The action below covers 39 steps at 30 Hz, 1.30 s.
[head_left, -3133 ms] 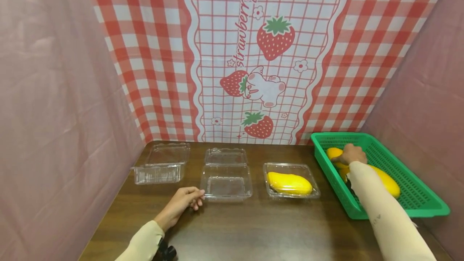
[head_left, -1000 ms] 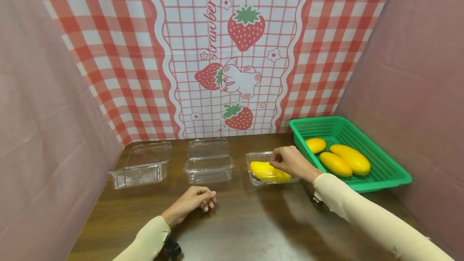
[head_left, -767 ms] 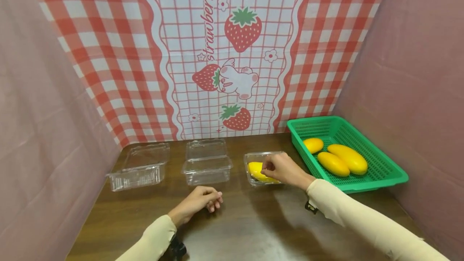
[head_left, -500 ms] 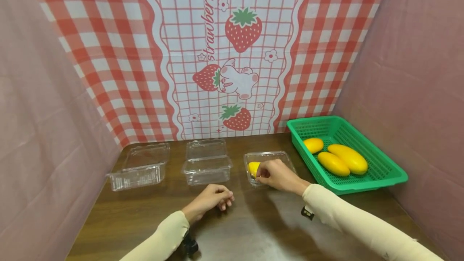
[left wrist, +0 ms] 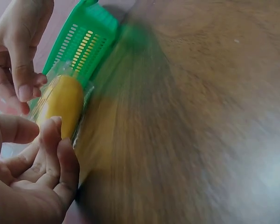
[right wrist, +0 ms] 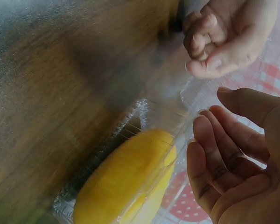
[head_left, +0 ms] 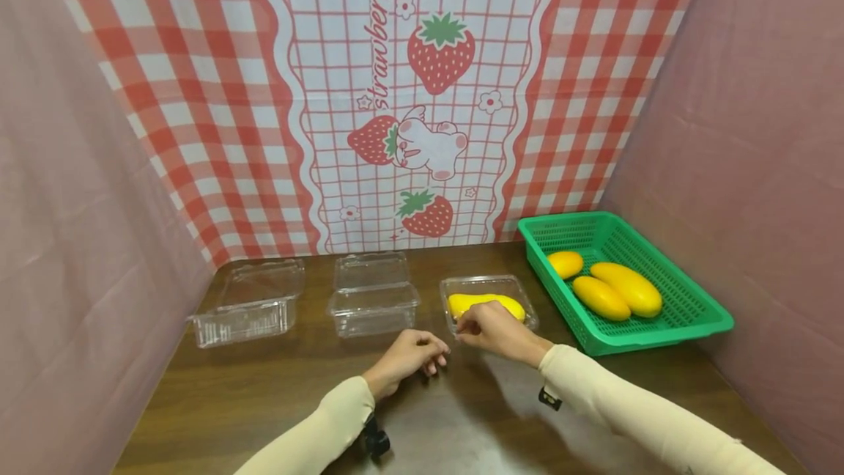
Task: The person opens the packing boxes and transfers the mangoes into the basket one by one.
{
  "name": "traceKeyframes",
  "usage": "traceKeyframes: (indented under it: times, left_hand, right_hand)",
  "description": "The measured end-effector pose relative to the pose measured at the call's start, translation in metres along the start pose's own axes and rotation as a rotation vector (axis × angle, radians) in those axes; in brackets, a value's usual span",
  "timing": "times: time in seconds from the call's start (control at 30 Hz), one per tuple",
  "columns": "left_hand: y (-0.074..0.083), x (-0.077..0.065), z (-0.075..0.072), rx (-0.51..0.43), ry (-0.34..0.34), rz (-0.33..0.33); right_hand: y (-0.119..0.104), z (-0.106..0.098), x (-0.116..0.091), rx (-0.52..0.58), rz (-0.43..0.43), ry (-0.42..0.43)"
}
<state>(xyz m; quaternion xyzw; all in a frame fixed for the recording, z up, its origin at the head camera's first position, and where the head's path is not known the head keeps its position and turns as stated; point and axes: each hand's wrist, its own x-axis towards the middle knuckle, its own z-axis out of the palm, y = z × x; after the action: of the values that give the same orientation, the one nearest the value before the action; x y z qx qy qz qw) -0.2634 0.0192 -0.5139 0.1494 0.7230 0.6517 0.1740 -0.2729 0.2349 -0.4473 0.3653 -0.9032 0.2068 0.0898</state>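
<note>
A yellow mango (head_left: 486,304) lies in a clear plastic clamshell box (head_left: 455,286); clear plastic seems to cover it in the right wrist view. My right hand (head_left: 497,332) is over the box's front edge, partly hiding it. Its thumb and fingers stand apart with nothing between them in the right wrist view (right wrist: 238,154). My left hand (head_left: 409,361) hovers above the table just left of the right hand, loosely curled and holding nothing. Whether either hand touches the box, I cannot tell.
Two more clear clamshell boxes, a middle one (head_left: 376,317) and a left one (head_left: 247,322), stand with lids raised on the wooden table (head_left: 297,394). A green basket (head_left: 659,336) at the right holds three mangoes (head_left: 625,289). A checked strawberry cloth (head_left: 422,160) hangs behind.
My right hand has come from the green basket to the front of the mango's box. Away from the middle box's corner, my left hand has moved right towards it. The view has shifted.
</note>
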Motion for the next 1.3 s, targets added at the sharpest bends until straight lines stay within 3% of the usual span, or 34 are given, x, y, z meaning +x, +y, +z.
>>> traceKeyframes:
  times: [0.4, 0.63, 0.87, 1.3]
  left_hand:
    - [-0.001, 0.015, 0.011, -0.061, 0.067, 0.011]
    - [-0.003, 0.021, 0.015, -0.078, 0.088, 0.024]
    - [-0.003, 0.023, 0.018, -0.136, 0.108, 0.023]
    - [-0.002, 0.026, 0.018, -0.172, 0.131, -0.003]
  right_hand:
    - [-0.003, 0.005, 0.003, -0.051, 0.045, -0.018]
    - [-0.006, 0.012, -0.001, -0.303, -0.061, 0.092]
    - [-0.005, 0.023, -0.004, -0.486, -0.172, 0.169]
    - [-0.001, 0.028, -0.001, -0.514, -0.242, 0.202]
